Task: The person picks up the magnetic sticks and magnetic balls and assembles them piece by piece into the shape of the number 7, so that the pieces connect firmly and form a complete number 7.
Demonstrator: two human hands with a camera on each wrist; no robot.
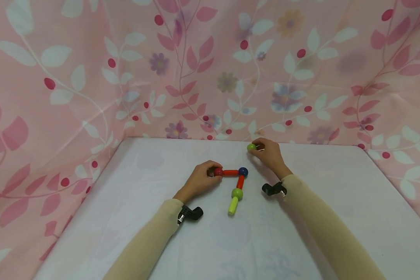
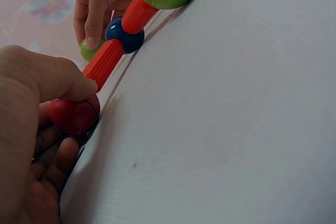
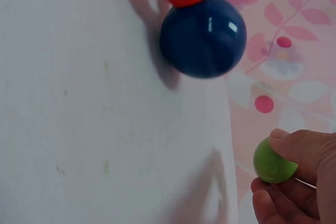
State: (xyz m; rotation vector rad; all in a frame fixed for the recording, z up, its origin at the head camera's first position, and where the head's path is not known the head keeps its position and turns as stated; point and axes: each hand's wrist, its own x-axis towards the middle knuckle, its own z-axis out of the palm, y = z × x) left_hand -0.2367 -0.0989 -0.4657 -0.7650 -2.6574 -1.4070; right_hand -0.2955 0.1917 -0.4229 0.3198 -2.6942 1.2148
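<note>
My left hand (image 1: 200, 179) grips the red ball (image 2: 76, 115) at the left end of a chain of toy rods and balls. From it a red rod (image 1: 230, 172) runs to a blue ball (image 1: 243, 172). A second red rod (image 1: 240, 181) links the blue ball to a green ball (image 1: 237, 193), and a yellow-green rod (image 1: 232, 206) sticks out from that toward me. Near the table's far edge, my right hand (image 1: 268, 154) pinches a separate green ball (image 3: 274, 161) between thumb and fingers, apart from the chain.
The pieces lie on a table with a pale cloth (image 1: 154, 249). A pink floral curtain (image 1: 196, 70) hangs behind its far edge. Each wrist wears a small black camera, one on the left (image 1: 192, 213) and one on the right (image 1: 273, 189).
</note>
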